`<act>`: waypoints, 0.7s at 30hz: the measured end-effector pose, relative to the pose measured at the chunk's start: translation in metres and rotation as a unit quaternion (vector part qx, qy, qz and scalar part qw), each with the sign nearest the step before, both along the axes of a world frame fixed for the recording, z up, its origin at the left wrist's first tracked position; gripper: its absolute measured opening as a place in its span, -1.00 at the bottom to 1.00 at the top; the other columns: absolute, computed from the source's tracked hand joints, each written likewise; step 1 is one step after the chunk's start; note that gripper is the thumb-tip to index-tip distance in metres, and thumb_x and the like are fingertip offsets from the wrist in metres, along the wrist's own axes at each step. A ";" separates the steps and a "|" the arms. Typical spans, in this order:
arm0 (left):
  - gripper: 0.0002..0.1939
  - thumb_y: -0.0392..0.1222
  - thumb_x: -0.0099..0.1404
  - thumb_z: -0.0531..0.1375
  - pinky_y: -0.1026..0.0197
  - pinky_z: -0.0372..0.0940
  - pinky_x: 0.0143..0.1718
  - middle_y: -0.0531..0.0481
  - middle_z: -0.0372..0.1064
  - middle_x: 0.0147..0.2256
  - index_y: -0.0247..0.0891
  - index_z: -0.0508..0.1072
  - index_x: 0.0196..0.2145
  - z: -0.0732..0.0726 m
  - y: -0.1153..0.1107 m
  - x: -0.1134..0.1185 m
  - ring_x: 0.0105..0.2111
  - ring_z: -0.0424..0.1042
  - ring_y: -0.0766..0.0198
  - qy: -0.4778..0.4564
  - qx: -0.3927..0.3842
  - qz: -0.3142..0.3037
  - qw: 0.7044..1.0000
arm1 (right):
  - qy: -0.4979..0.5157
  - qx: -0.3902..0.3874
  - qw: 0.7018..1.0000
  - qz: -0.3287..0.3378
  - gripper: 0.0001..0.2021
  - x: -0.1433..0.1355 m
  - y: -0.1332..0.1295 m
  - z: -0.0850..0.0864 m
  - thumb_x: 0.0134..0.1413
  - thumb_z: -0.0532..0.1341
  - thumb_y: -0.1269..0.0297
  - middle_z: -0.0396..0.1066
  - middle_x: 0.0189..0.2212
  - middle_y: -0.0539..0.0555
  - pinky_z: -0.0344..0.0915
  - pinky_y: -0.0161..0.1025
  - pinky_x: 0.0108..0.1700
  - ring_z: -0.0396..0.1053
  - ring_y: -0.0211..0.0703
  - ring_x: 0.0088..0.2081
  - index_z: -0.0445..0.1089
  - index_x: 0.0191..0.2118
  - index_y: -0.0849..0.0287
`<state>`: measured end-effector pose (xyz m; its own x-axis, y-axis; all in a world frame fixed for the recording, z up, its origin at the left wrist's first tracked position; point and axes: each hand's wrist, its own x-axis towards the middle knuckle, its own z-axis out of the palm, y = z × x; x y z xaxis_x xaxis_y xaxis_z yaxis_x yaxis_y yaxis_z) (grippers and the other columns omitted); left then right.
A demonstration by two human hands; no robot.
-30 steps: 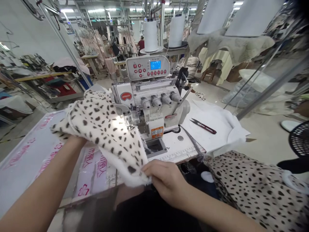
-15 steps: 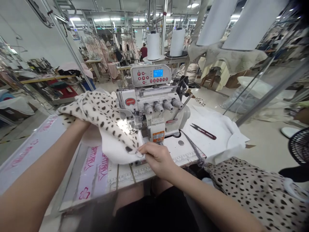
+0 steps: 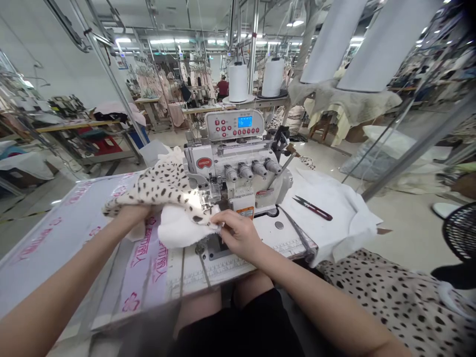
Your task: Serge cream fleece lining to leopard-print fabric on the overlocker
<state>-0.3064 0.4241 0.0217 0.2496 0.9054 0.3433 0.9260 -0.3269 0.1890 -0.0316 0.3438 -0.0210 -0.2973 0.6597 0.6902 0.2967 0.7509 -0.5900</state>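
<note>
A cream fleece fabric with dark spots (image 3: 163, 183) and a plain white underside lies at the left of the overlock sewing machine (image 3: 241, 168), its edge by the lit presser foot. My right hand (image 3: 240, 233) pinches the fabric's near corner, just in front of the needle area. The left hand (image 3: 136, 215) reaches under the spotted cloth; its fingers are hidden by the folds, so its grip does not show.
Thread snips (image 3: 313, 207) lie on white cloth (image 3: 334, 198) right of the machine. Spotted fabric (image 3: 401, 297) hangs at lower right, near a black fan (image 3: 461, 228). Large thread cones (image 3: 238, 82) stand behind. Pink-printed plastic (image 3: 67, 218) covers the table's left side.
The spotted fabric has dropped lower and bunched toward the machine, baring more of the metal plate in front. My left hand has moved slightly right and down; the right hand keeps its pinch.
</note>
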 end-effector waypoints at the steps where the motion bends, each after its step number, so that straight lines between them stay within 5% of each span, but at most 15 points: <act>1: -0.76 -0.16 0.29 0.02 0.25 0.28 -0.35 0.06 0.36 -0.41 -0.38 0.39 -0.31 -0.003 -0.015 -0.004 -0.39 0.35 0.32 0.007 -0.021 0.009 1.000 | -0.008 0.005 1.000 0.000 -0.73 0.001 0.000 0.000 -0.03 0.00 0.56 0.42 -0.28 0.11 0.36 -0.30 -0.25 0.39 -0.20 -0.21 0.31 -0.24 0.16; 5: -0.65 -0.11 0.22 0.08 0.36 0.04 -0.66 0.15 0.12 -0.73 -0.31 0.25 -0.65 0.000 -0.090 0.004 -0.69 0.17 0.41 0.035 -0.068 0.014 0.997 | -0.009 0.018 1.000 0.014 -0.79 0.001 0.002 -0.002 -0.02 0.02 0.56 0.40 -0.27 0.11 0.33 -0.30 -0.24 0.37 -0.20 -0.20 0.28 -0.30 0.16; 8: -0.83 -0.15 0.20 0.14 0.33 0.17 -0.53 0.08 0.25 -0.56 -0.28 0.32 -0.48 0.007 -0.126 0.039 -0.56 0.26 0.38 -0.017 0.103 -0.091 0.990 | 0.005 0.019 0.999 0.029 -0.82 -0.001 0.003 -0.001 -0.05 0.03 0.58 0.37 -0.29 0.11 0.30 -0.32 -0.28 0.35 -0.21 -0.22 0.23 -0.37 0.17; 9: -0.87 -0.18 0.17 0.17 0.28 0.24 -0.39 0.00 0.31 -0.43 -0.28 0.35 -0.35 0.008 -0.128 0.053 -0.42 0.32 0.32 -0.029 0.159 -0.140 0.977 | 0.007 0.019 0.999 0.032 -0.83 -0.001 0.003 0.000 -0.06 0.03 0.58 0.36 -0.30 0.11 0.29 -0.33 -0.30 0.34 -0.21 -0.23 0.22 -0.39 0.16; 12: -0.57 -0.24 0.14 0.20 0.06 0.21 -0.07 -0.22 0.26 -0.13 -0.34 0.24 -0.04 0.006 -0.116 0.087 -0.09 0.25 0.11 -0.009 0.202 -0.227 0.953 | 0.000 0.016 1.000 0.022 -0.85 -0.002 0.003 0.004 -0.07 0.04 0.56 0.30 -0.37 0.08 0.26 -0.32 -0.33 0.30 -0.22 -0.30 0.19 -0.41 0.16; 16: -0.72 -0.43 0.20 0.06 0.13 0.25 -0.16 -0.15 0.28 -0.21 -0.34 0.25 -0.11 -0.003 -0.092 0.100 -0.19 0.26 0.20 -0.004 0.161 -0.261 0.952 | -0.028 0.013 1.000 0.001 -0.87 0.001 0.001 0.008 -0.03 0.06 0.54 0.24 -0.42 0.04 0.23 -0.33 -0.35 0.25 -0.24 -0.37 0.21 -0.38 0.17; 21: -0.68 -0.51 0.19 0.05 0.15 0.27 -0.20 -0.15 0.27 -0.21 -0.34 0.24 -0.09 -0.010 -0.089 0.089 -0.20 0.25 0.23 -0.033 0.185 -0.296 0.937 | -0.060 0.044 0.997 0.009 -0.85 0.005 -0.001 0.009 0.09 0.06 0.47 0.31 -0.32 0.09 0.29 -0.35 -0.31 0.31 -0.26 -0.32 0.30 -0.22 0.19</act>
<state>-0.2172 0.3346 0.0116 0.6373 0.4313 0.6386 0.5527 -0.8333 0.0113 -0.0264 0.3431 -0.0121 -0.3934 0.5917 0.7036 0.3471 0.8043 -0.4823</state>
